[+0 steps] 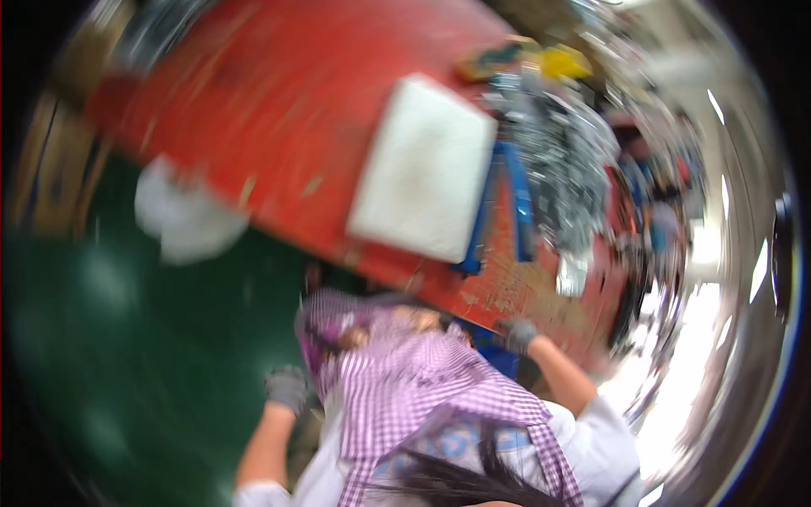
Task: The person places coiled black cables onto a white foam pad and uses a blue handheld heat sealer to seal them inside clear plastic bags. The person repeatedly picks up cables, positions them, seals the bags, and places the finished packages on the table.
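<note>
My left hand [287,389], in a grey glove, hangs low at my left side above the green floor. Its fingers are smeared by motion, and I see nothing clearly in it. At the near edge of the red table [279,110] is my right hand [518,335], also gloved in grey. Whether it touches the edge is too blurred to tell, and so are its fingers. Beyond it, a white rectangular slab [427,165] lies on the table, with a blue frame-like piece [517,203] along its right side.
Clear plastic-wrapped items [553,156] are heaped at the table's right, with a yellow item [564,61] behind. A white bag [182,215] hangs at the left edge. Cardboard [55,160] stands far left. My purple checked apron [405,372] is close to the table edge.
</note>
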The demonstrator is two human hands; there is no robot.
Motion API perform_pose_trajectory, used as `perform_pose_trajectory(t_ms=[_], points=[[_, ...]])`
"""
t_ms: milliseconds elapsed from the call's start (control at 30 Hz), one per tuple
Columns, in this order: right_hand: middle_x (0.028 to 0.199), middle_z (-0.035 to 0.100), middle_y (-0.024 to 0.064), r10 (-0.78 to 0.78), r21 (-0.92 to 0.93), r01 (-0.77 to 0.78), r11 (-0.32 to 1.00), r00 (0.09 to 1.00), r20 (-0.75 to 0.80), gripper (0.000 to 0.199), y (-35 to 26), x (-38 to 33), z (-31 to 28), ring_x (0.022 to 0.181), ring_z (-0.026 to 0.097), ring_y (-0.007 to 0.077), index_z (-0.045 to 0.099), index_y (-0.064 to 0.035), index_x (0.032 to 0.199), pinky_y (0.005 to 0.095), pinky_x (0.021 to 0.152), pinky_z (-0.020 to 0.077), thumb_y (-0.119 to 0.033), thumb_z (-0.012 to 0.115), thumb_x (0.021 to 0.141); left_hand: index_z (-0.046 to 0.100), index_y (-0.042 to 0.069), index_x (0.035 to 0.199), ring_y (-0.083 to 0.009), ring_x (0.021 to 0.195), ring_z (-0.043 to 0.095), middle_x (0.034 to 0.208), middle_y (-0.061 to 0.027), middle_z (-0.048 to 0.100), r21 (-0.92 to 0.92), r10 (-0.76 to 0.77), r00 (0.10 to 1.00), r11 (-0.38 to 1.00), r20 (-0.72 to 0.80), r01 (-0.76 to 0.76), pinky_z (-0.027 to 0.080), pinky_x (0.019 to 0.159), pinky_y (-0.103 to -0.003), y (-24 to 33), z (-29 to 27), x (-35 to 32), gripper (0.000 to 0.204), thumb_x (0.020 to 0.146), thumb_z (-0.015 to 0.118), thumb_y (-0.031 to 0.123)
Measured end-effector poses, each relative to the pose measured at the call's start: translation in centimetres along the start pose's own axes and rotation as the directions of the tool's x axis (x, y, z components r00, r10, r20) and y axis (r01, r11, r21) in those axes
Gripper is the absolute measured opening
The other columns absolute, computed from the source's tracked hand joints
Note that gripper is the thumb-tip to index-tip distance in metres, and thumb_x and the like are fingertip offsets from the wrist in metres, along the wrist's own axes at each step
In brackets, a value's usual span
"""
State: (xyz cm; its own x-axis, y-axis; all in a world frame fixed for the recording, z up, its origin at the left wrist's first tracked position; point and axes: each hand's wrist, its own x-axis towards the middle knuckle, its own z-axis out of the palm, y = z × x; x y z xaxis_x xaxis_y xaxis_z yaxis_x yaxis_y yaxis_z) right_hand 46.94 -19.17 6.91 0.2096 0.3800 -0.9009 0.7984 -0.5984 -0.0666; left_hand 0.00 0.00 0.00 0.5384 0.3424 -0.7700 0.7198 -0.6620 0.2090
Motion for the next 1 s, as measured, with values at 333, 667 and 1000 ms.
perform_pose_trajectory(t_ms=[333, 667, 1000], points=[[0.098, 0.059, 0.0092, -0.495, 0.556, 0.715, 0.423, 0.697, -0.519, 0.034, -10.7, -6.2, -6.6, 0.094, 0.054, 0.019, 0.055, -0.0065, 0.104, 0.0314, 0.083, 0.0406, -0.029, 0.055, 0.078, 0.057, 0.009, 0.091, -0.0287, 0.085, 0.054, 0.089, -0.0124, 0.058, 0.372, 0.731, 0.64, 0.677, -0.237, -0.635, 0.043, 0.074, -0.039, 13.0, -27.4, 7.5, 0.026, 0.072, 0.053, 0.026], [0.096, 0.05, 0.0221, -0.725, -0.107, 0.848, -0.519, -0.503, -0.471, 0.066, -6.9, -24.1, -8.7, 0.082, 0.052, 0.0359, 0.047, 0.0036, 0.108, 0.0411, 0.072, 0.0422, -0.041, 0.07, 0.065, 0.055, 0.008, 0.1, -0.0322, 0.083, 0.055, 0.089, -0.0173, 0.058, 0.466, 0.754, 0.492, 0.279, 0.435, -0.84, 0.043, 0.071, -0.039, 27.9, -28.5, 10.1, 0.036, 0.075, 0.049, 0.033], [0.106, 0.046, 0.0171, -0.81, -0.381, 0.855, -0.352, -0.482, -0.333, 0.032, 5.8, -26.2, -7.8, 0.096, 0.046, 0.0266, 0.044, 0.0012, 0.108, 0.0376, 0.082, 0.0376, -0.023, 0.04, 0.087, 0.054, 0.007, 0.104, -0.0318, 0.089, 0.053, 0.095, -0.0175, 0.056, 0.459, 0.707, 0.569, 0.376, 0.42, -0.805, 0.041, 0.078, -0.037, 33.3, -30.9, 13.0, 0.038, 0.079, 0.048, 0.035]])
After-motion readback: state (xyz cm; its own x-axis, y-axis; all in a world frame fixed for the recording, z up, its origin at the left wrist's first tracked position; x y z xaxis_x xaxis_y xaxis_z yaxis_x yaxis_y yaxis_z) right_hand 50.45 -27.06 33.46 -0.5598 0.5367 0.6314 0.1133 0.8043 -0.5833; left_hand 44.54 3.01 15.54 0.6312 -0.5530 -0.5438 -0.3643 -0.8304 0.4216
